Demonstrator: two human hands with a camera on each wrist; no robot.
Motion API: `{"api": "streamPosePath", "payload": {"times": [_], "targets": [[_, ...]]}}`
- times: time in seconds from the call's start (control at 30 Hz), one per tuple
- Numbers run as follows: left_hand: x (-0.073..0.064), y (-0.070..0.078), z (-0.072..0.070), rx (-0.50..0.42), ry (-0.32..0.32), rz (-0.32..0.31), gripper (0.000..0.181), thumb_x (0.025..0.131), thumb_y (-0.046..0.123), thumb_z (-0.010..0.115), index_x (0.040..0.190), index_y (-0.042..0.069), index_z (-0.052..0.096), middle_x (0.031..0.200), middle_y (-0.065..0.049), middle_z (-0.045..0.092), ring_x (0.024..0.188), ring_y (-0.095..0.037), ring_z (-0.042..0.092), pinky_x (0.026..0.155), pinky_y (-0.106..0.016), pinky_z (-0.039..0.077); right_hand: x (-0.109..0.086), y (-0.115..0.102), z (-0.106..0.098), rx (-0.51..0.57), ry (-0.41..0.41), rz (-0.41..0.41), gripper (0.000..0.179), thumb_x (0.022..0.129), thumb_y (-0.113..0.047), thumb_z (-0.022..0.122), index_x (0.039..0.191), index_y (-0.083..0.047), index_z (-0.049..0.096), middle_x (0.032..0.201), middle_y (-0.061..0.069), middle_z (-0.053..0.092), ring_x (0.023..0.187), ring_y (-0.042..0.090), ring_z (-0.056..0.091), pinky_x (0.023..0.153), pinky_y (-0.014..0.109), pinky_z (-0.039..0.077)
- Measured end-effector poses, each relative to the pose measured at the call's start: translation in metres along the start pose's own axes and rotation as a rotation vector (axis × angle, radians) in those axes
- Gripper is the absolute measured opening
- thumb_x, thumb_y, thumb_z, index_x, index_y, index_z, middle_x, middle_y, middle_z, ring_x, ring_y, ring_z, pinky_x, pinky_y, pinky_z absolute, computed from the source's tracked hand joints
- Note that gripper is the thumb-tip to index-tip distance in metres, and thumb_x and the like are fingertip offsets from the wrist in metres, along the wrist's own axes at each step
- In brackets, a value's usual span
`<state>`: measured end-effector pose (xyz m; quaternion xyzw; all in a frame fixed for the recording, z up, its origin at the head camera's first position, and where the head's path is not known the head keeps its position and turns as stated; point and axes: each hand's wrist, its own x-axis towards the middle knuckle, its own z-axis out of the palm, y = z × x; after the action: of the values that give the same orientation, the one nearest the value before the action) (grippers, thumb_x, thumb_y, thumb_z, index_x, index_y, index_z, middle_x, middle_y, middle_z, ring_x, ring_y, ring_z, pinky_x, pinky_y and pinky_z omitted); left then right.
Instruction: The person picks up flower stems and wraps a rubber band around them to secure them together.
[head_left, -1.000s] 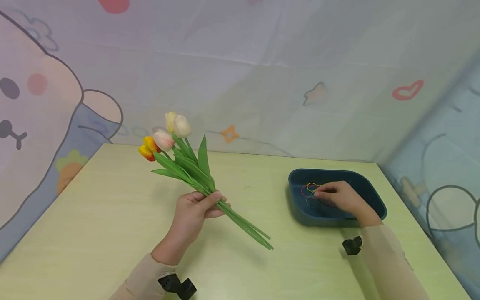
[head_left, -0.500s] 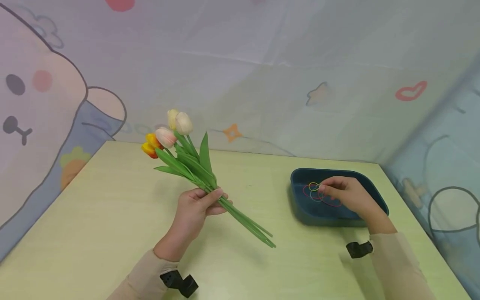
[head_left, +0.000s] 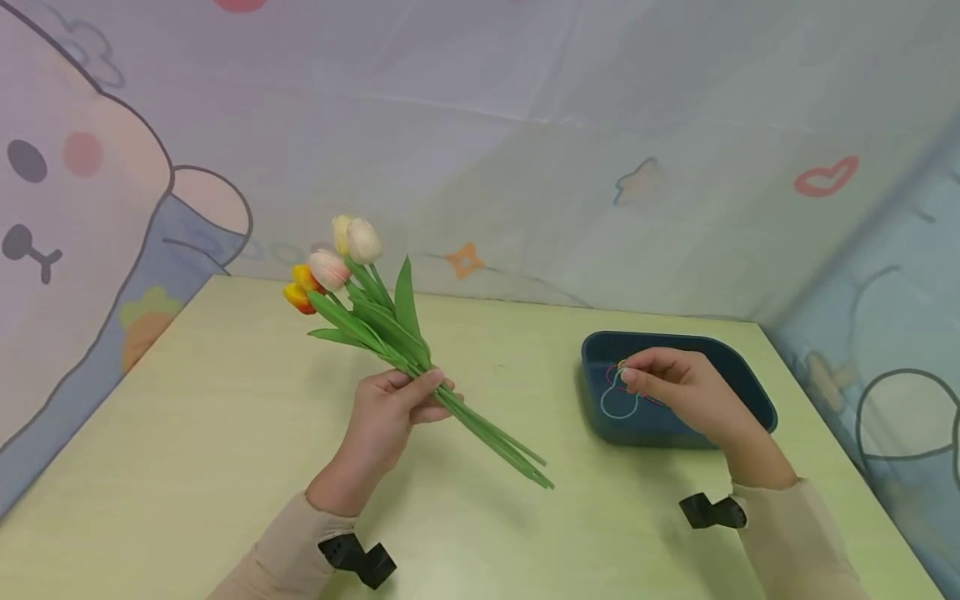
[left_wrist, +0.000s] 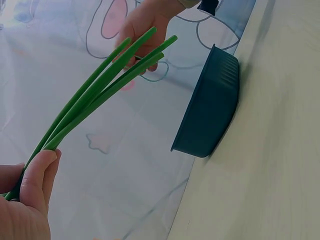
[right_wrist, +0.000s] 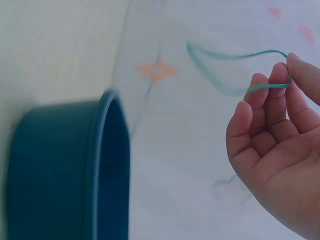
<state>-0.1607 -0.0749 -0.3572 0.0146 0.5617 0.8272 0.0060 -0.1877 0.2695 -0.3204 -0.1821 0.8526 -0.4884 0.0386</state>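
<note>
My left hand (head_left: pixel 393 417) grips a bunch of tulips (head_left: pixel 390 329) by the stems, blooms up and to the left, cut ends toward the lower right. The blooms are white, pale yellow, pink and orange-yellow. In the left wrist view the green stems (left_wrist: pixel 100 92) stick out past the thumb. My right hand (head_left: pixel 678 392) pinches a thin green rubber band (head_left: pixel 619 416) between thumb and fingertips, above the dark blue bin (head_left: pixel 675 437). The band (right_wrist: pixel 225 56) hangs as a loose loop in the right wrist view. Red and yellow bands lie in the bin, partly hidden by the hand.
Everything is over a pale wooden table (head_left: pixel 187 467). The bin stands near its right edge. Behind and at the right hangs a printed cloth (head_left: pixel 525 167) with cartoon shapes. A small black device (head_left: pixel 356 560) sits at each sleeve cuff.
My right hand has drawn the green band up from among the other bands, so its loop now hangs above the bin. The left hand and tulips have hardly moved.
</note>
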Motion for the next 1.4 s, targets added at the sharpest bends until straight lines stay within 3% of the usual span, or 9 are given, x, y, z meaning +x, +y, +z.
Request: {"api": "streamPosePath", "payload": {"times": [0.17, 0.33, 0.7, 1.03, 1.23, 1.4], "targets": [[0.0, 0.002, 0.0, -0.008, 0.002, -0.004, 0.015, 0.093, -0.001, 0.059, 0.084, 0.001, 0.07, 0.074, -0.003, 0.07, 0.071, -0.015, 0.072, 0.071, -0.03, 0.062, -0.005, -0.015, 0.013, 0.03, -0.048, -0.128, 0.016, 0.095, -0.008, 0.061, 0.103, 0.005, 0.065, 0.094, -0.009, 0.068, 0.083, 0.008, 0.063, 0.073, 0.021, 0.055], [-0.001, 0.003, 0.0, -0.027, 0.013, -0.019, 0.018, 0.094, -0.002, 0.058, 0.082, 0.004, 0.07, 0.074, -0.003, 0.07, 0.073, -0.016, 0.073, 0.07, -0.029, 0.062, -0.01, -0.028, 0.023, 0.076, -0.111, -0.253, 0.008, 0.093, 0.0, 0.061, 0.099, 0.001, 0.066, 0.087, -0.009, 0.063, 0.077, 0.01, 0.057, 0.063, 0.021, 0.051], [0.0, 0.005, -0.001, -0.058, 0.008, -0.037, 0.017, 0.094, 0.0, 0.058, 0.083, 0.002, 0.07, 0.075, -0.003, 0.07, 0.072, -0.015, 0.072, 0.073, -0.03, 0.062, -0.015, -0.049, 0.042, 0.121, -0.18, -0.483, 0.022, 0.087, 0.012, 0.062, 0.097, -0.006, 0.068, 0.088, -0.006, 0.064, 0.079, 0.01, 0.058, 0.07, 0.021, 0.053], [-0.001, 0.006, 0.0, -0.108, -0.026, -0.087, 0.026, 0.096, 0.0, 0.055, 0.078, 0.009, 0.071, 0.074, -0.002, 0.071, 0.07, -0.013, 0.072, 0.071, -0.028, 0.061, -0.015, -0.059, 0.053, 0.154, -0.211, -0.512, 0.019, 0.085, 0.011, 0.065, 0.095, -0.005, 0.067, 0.088, -0.006, 0.065, 0.079, 0.012, 0.057, 0.071, 0.023, 0.053], [-0.004, 0.004, 0.003, -0.132, -0.072, -0.11, 0.027, 0.096, 0.0, 0.054, 0.078, 0.01, 0.072, 0.075, -0.001, 0.071, 0.071, -0.013, 0.072, 0.071, -0.027, 0.061, -0.011, -0.06, 0.059, 0.225, -0.238, -0.582, 0.014, 0.087, 0.012, 0.061, 0.096, 0.002, 0.065, 0.086, -0.002, 0.063, 0.078, 0.013, 0.056, 0.069, 0.024, 0.052], [-0.007, 0.003, 0.006, -0.132, -0.105, -0.124, 0.027, 0.097, 0.0, 0.054, 0.079, 0.01, 0.071, 0.076, -0.001, 0.071, 0.072, -0.013, 0.072, 0.073, -0.028, 0.061, -0.006, -0.058, 0.064, 0.25, -0.242, -0.585, 0.019, 0.088, 0.011, 0.061, 0.097, -0.004, 0.066, 0.083, 0.0, 0.061, 0.076, 0.013, 0.054, 0.066, 0.026, 0.051]]}}
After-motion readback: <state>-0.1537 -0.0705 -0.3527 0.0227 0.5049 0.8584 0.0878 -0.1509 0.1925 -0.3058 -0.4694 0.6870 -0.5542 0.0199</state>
